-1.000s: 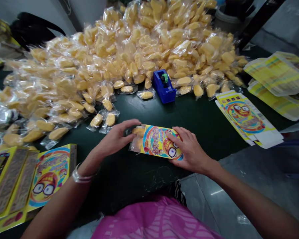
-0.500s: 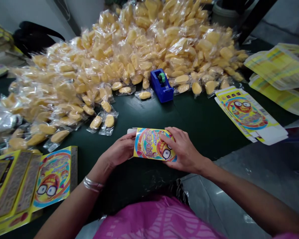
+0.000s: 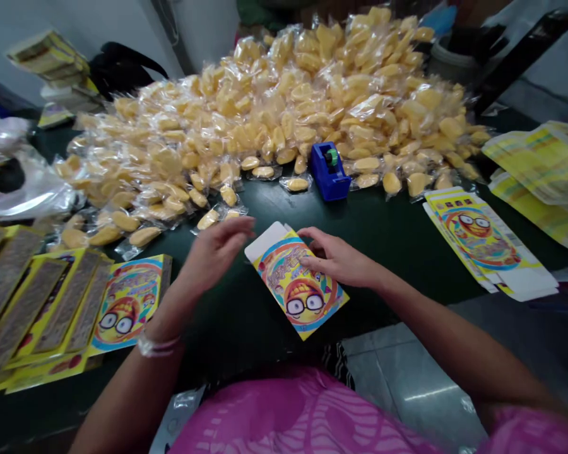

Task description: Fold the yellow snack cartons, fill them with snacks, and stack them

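A yellow printed carton [image 3: 298,284] with a cartoon face in glasses is in front of me, tilted, its white end flap raised at the upper left. My right hand [image 3: 334,255] grips its upper right edge, thumb on the printed face. Off the carton, my left hand [image 3: 220,249] is raised to its left, slightly blurred, fingers extended and holding nothing visible. Just beyond that hand lie small clear-wrapped yellow pieces [image 3: 208,219], at the near edge of a large heap [image 3: 284,120] of the same; their exact kind is unclear.
A blue tape dispenser [image 3: 330,171] with green tape stands before the heap. Flattened cartons [image 3: 487,243] lie at right, near stacked yellow sheets [image 3: 539,164]. At left, filled-out cartons [image 3: 127,309] lean in a row on the dark table [image 3: 236,328]. A plastic bag [image 3: 28,183] sits farther left.
My left hand has let go of the carton and moved up and left toward the wrapped pieces. In my right hand the carton has turned, its flap end now upper left. The view has shifted.
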### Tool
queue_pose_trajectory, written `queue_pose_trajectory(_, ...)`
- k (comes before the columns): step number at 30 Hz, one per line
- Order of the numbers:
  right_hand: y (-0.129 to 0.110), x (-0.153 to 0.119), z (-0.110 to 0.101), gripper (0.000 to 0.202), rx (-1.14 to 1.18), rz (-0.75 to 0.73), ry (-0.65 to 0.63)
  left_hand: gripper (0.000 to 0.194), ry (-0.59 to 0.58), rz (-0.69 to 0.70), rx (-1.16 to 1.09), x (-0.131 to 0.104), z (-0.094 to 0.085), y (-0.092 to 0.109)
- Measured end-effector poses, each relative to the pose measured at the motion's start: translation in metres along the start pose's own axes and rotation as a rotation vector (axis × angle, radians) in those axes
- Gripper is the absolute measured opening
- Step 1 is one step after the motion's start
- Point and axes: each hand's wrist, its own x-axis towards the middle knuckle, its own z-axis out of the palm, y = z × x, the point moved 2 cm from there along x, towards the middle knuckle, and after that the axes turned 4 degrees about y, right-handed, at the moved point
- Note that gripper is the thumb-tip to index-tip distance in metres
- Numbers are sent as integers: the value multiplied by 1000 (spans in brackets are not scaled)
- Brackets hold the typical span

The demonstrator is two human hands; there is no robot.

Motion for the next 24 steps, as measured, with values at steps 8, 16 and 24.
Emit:
queue_pose_trajectory(8, 9, -38, 66, 75, 543, 69, 181, 66, 241, -200, -308, -60, 7, -55)
queue_pose_trajectory(16, 0, -52, 78, 71, 568, 126, 237, 55, 248, -280, -424, -71, 16, -68)
queue_pose_trajectory(24, -2, -55, 86, 63, 633, 121, 252, 42, 101, -278, -319, -81, 2, -52)
